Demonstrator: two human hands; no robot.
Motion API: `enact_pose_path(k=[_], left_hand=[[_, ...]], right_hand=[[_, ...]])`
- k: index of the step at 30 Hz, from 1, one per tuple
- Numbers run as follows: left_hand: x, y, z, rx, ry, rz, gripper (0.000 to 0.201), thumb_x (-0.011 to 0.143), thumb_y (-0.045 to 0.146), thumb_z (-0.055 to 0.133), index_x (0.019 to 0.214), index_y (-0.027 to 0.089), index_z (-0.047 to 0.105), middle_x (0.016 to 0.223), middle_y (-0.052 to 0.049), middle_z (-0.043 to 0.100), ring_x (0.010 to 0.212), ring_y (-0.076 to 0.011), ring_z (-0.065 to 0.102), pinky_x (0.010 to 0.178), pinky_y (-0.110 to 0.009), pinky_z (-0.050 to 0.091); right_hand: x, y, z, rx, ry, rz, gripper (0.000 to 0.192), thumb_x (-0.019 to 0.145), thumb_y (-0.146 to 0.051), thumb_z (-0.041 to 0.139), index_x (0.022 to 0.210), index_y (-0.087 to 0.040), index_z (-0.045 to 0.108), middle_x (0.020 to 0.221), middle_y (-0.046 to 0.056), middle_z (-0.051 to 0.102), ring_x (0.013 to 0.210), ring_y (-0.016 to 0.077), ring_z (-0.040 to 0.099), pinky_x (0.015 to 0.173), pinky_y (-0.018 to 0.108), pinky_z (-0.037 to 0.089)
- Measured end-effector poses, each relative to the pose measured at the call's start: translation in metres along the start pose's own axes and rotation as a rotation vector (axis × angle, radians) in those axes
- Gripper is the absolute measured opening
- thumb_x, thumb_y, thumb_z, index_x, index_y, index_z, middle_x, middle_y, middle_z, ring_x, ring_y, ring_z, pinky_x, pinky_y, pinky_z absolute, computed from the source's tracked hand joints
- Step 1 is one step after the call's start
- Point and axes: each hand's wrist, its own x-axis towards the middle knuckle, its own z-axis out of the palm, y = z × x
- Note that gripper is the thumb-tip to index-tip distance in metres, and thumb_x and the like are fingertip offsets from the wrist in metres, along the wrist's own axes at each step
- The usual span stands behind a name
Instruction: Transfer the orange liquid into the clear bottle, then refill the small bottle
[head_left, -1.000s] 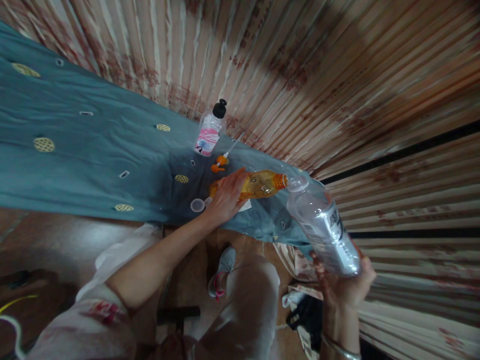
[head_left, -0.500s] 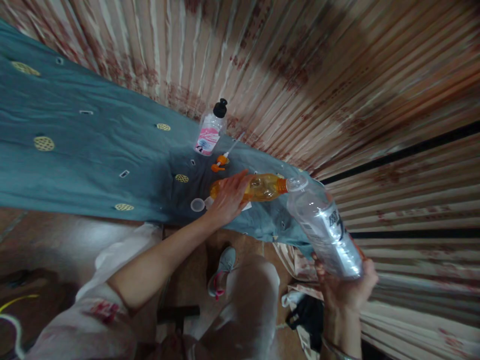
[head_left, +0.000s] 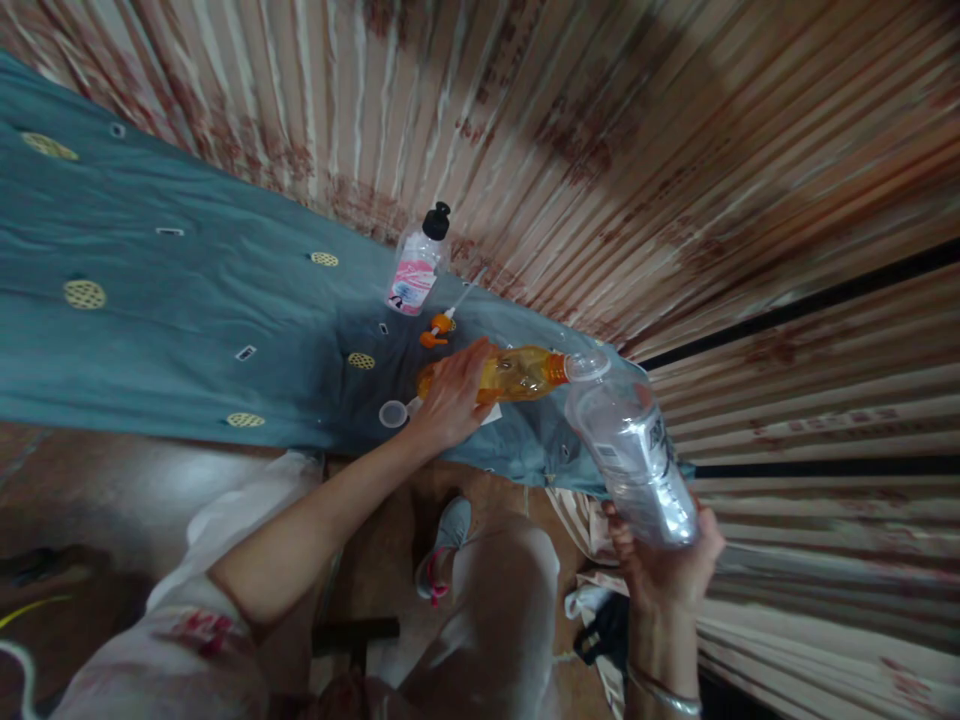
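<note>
My left hand [head_left: 454,395] is wrapped round an amber see-through bottle [head_left: 525,374], tilted so its orange neck points right. That neck meets the mouth of a large clear plastic bottle [head_left: 630,435] with a silvery label. The clear bottle's base rests in my right hand [head_left: 667,560], fingers curled round it, its mouth up and to the left. An orange pump head [head_left: 437,328] with a thin tube lies just beyond my left hand. By my left wrist is a small round translucent cap [head_left: 392,413]. Whether liquid passes between the bottles I cannot tell.
A clear bottle with a pink label and black pump [head_left: 414,270] stands at the back of the teal cloth [head_left: 165,310]. Pleated floral curtains [head_left: 495,120] hang behind and to the right. A dark bag [head_left: 606,630] lies low at the right.
My right hand and the base of the clear bottle have shifted left and slightly up, making the bottle a little steeper. My left hand keeps its grip on the amber bottle.
</note>
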Motion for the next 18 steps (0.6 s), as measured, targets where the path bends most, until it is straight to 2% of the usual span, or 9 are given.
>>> enact_pose_path(k=[6,13,18], left_hand=[[0.0,0.004,-0.003,-0.027,0.004,-0.04,0.078,0.078,0.017,0.065,0.146,0.017,0.03,0.152,-0.021,0.045,0.138,-0.0344,0.047,0.111,-0.054,0.039],[0.001,0.006,-0.003,-0.02,0.025,-0.046,0.082,0.073,0.017,0.064,0.147,0.015,0.028,0.147,-0.022,0.049,0.135,-0.0354,0.049,0.111,-0.055,0.039],[0.003,0.005,-0.004,-0.016,0.032,-0.049,0.078,0.075,0.018,0.064,0.145,0.016,0.029,0.147,-0.022,0.049,0.134,-0.0353,0.05,0.11,-0.055,0.04]], right_hand=[[-0.004,0.001,0.005,0.022,0.024,0.067,0.054,0.068,-0.059,0.062,0.11,-0.026,0.066,0.083,0.002,0.071,0.059,0.0191,0.064,0.043,0.027,0.046],[-0.001,0.004,-0.005,0.017,0.0,0.041,0.061,0.068,-0.061,0.062,0.118,-0.025,0.064,0.084,0.004,0.071,0.059,0.0197,0.063,0.043,0.028,0.046],[0.0,0.004,-0.008,0.006,0.005,0.012,0.061,0.072,-0.06,0.06,0.123,-0.026,0.063,0.083,0.003,0.07,0.061,0.0202,0.064,0.045,0.027,0.046]])
